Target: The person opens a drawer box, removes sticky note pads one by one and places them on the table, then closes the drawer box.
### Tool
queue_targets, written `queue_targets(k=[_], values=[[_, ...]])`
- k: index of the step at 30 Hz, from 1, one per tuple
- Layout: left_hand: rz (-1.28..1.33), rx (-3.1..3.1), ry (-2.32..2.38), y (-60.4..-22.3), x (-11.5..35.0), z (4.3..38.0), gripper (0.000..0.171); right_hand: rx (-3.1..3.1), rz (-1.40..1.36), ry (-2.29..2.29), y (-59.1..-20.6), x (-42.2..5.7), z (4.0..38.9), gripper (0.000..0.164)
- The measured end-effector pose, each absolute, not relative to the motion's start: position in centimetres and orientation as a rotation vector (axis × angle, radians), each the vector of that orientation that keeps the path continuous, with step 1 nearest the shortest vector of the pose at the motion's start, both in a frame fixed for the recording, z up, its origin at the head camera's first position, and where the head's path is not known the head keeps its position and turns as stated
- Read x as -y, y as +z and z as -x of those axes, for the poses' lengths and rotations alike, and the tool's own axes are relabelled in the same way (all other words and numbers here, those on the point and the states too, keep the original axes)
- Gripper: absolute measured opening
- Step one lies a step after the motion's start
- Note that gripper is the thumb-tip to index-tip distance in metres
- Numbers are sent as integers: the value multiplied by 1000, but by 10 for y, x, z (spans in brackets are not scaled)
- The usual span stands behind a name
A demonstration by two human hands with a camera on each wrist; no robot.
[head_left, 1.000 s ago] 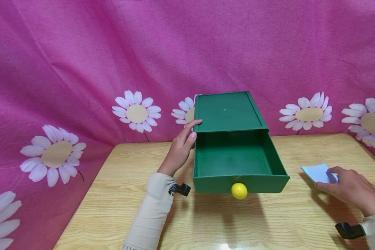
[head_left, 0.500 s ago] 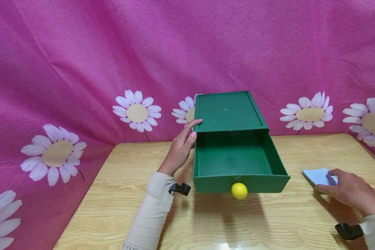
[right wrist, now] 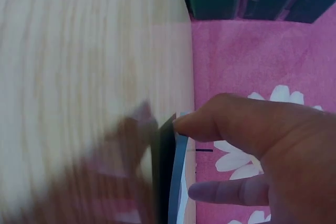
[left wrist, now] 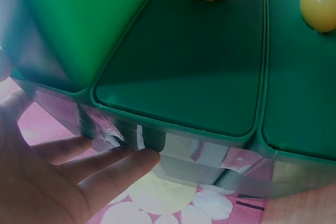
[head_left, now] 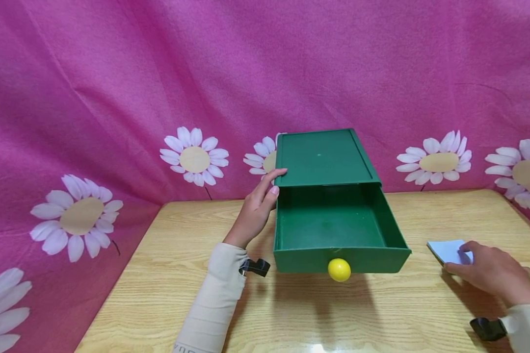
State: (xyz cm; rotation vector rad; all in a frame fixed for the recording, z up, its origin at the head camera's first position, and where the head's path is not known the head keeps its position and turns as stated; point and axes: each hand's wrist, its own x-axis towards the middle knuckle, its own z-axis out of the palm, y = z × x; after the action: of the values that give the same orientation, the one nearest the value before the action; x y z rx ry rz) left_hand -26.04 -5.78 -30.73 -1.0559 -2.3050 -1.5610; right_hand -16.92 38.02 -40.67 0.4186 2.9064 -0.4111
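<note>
A green plastic drawer unit (head_left: 324, 157) stands in the middle of the table. Its top drawer (head_left: 300, 261) is pulled out, with a yellow ball knob (head_left: 339, 269) on the front and nothing inside. My left hand (head_left: 252, 215) rests against the unit's left side, index finger over the top edge. In the left wrist view that hand's extended fingers (left wrist: 118, 179) touch the side wall. Over at the right, my right hand (head_left: 496, 272) pinches a small light-blue paper pad (head_left: 446, 250). The right wrist view shows the pad (right wrist: 177, 182) edge-on, close over the table, with the thumb at its edge.
Below the open drawer, closed drawers (left wrist: 184, 93) with yellow knobs show in the left wrist view. A magenta cloth (head_left: 318, 63) with printed daisies hangs behind and beside the wooden table (head_left: 181, 255).
The light-blue pad has tilted flatter and come lower towards the table, with the right hand shifting slightly down. The left hand and the drawer unit have stayed in place.
</note>
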Motion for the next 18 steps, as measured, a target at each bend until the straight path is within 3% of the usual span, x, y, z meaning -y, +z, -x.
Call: queue_targets(k=[18], values=[[1053, 2308, -1556, -307, 58, 260, 39, -2918, -493, -348, -416, -375, 173, 90]])
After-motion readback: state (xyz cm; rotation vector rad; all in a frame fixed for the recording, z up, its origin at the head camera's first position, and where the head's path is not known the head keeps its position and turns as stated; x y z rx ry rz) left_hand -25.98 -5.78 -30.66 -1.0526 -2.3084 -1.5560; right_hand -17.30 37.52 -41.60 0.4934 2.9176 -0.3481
